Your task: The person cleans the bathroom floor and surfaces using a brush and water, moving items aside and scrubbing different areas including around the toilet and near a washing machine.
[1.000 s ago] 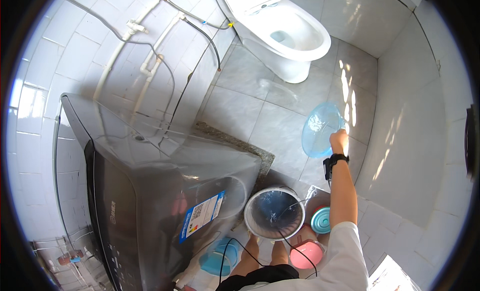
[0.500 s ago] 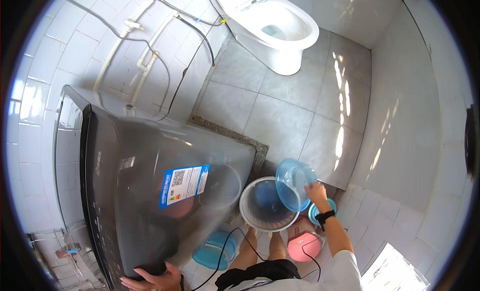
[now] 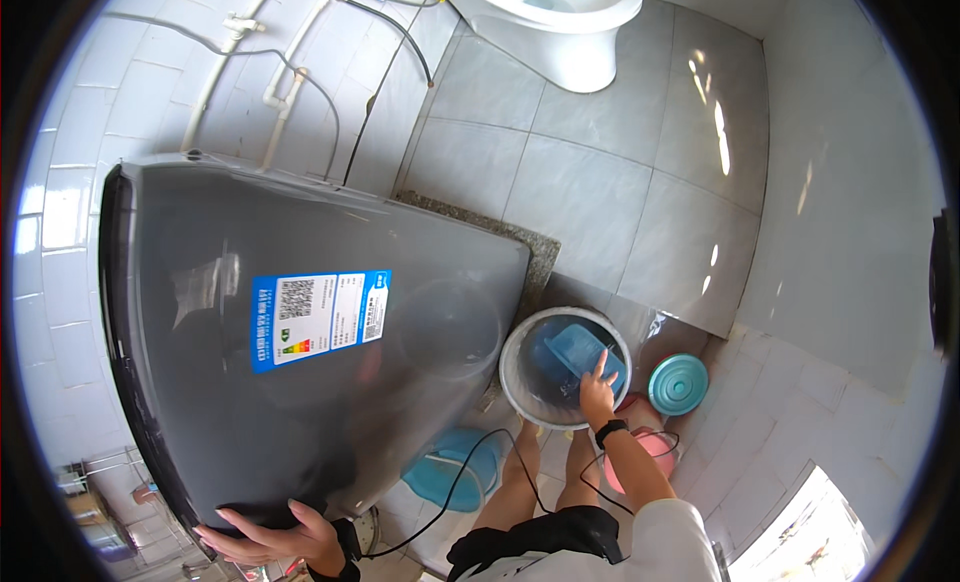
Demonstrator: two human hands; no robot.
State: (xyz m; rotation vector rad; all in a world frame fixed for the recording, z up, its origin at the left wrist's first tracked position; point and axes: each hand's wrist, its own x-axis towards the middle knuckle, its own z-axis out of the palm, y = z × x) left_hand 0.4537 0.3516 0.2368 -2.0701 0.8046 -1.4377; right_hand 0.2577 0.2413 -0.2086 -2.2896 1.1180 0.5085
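At the lower left, my left hand (image 3: 270,537) is at the edge of the dark translucent washing machine lid (image 3: 420,242), its thumb on the surface and its fingers spread along the edge. The lid stands raised and covers most of the machine. My right hand (image 3: 598,394) reaches into a pale round tub (image 3: 510,382) in front of my feet. It grips a blue translucent basin (image 3: 572,348) that sits tilted inside the tub. The index finger stretches over the basin; the other fingers are partly hidden.
A blue bucket (image 3: 450,482) stands beside the machine. Right of the tub are a teal round lid or basin (image 3: 679,385) and a pink container (image 3: 640,460). A black cord (image 3: 455,487) crosses before my legs. The white toilet (image 3: 570,42) stands beyond a stone kerb (image 3: 535,247).
My right hand has lowered the blue basin from beside the tub's rim into it. The washing machine lid looks higher and larger, hiding the control panel. The teal round thing is more exposed.
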